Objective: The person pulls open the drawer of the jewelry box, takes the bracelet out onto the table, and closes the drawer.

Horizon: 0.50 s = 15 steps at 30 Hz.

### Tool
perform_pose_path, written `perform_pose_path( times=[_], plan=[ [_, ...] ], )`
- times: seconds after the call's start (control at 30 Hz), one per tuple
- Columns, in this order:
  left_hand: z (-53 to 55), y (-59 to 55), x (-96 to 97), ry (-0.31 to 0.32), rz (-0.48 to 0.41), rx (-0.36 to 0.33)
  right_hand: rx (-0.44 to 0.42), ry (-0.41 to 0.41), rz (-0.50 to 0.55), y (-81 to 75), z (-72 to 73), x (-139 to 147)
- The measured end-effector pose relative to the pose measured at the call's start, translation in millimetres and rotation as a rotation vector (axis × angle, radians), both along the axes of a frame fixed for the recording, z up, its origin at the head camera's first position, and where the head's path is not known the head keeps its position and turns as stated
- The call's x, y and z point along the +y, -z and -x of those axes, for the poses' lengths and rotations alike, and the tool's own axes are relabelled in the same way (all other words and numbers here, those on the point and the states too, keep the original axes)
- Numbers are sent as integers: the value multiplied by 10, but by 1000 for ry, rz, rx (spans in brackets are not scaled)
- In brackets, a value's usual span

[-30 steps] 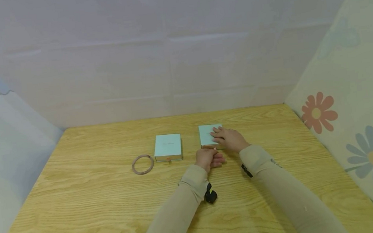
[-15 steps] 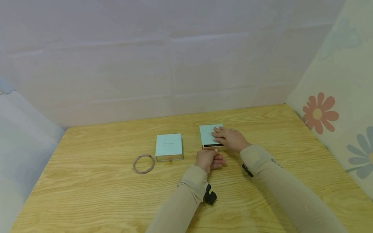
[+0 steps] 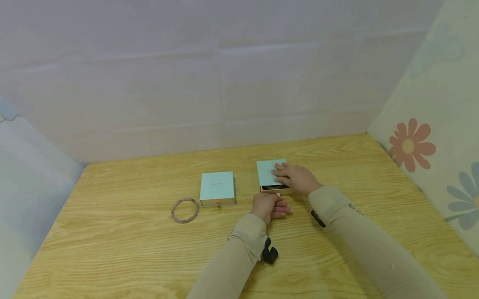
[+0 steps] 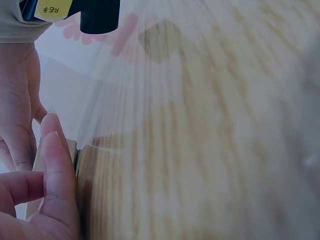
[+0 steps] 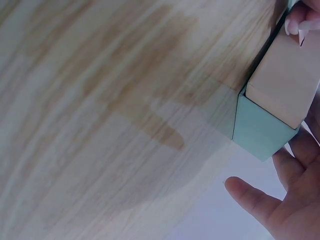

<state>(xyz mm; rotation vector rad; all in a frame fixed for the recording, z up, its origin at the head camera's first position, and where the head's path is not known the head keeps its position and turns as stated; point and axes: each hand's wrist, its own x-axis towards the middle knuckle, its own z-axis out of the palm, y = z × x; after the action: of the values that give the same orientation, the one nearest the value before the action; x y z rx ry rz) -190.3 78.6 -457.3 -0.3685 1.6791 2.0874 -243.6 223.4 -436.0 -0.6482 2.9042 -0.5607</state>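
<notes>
At the right of the head view, a mint-green drawer box [image 3: 266,170] lies on the table with its drawer [image 3: 287,190] pulled partly out and a dark interior showing in the gap. My left hand [image 3: 265,205] is at the front of it; the right wrist view shows those fingertips pinching the small pink pull tab [image 5: 302,37] on the drawer's pinkish front [image 5: 285,80]. Flat on the box's top rest the extended fingers of my right hand [image 3: 297,178]. In the right wrist view its thumb [image 5: 247,197] sticks out, apart from the box's green sleeve [image 5: 260,130].
Left of the hands sits a second mint-green box [image 3: 216,186], its drawer closed, with a small tab at the front. Beside it lies a brownish ring-shaped bangle [image 3: 185,210]. The wooden table [image 3: 125,266] meets a pale wall behind and flower-patterned sheeting on the right.
The drawer of the right-hand box has slid out toward the person, opening a dark gap under the lid. The left hand shifted slightly nearer with it; the right hand stays on the box.
</notes>
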Motion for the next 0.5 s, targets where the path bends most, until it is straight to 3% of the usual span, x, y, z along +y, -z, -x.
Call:
perform_pose_path(
  times=[0.5],
  plan=[
    [-25,7,-22,37,33,-4,11,3,5,24,5,-2]
  ],
)
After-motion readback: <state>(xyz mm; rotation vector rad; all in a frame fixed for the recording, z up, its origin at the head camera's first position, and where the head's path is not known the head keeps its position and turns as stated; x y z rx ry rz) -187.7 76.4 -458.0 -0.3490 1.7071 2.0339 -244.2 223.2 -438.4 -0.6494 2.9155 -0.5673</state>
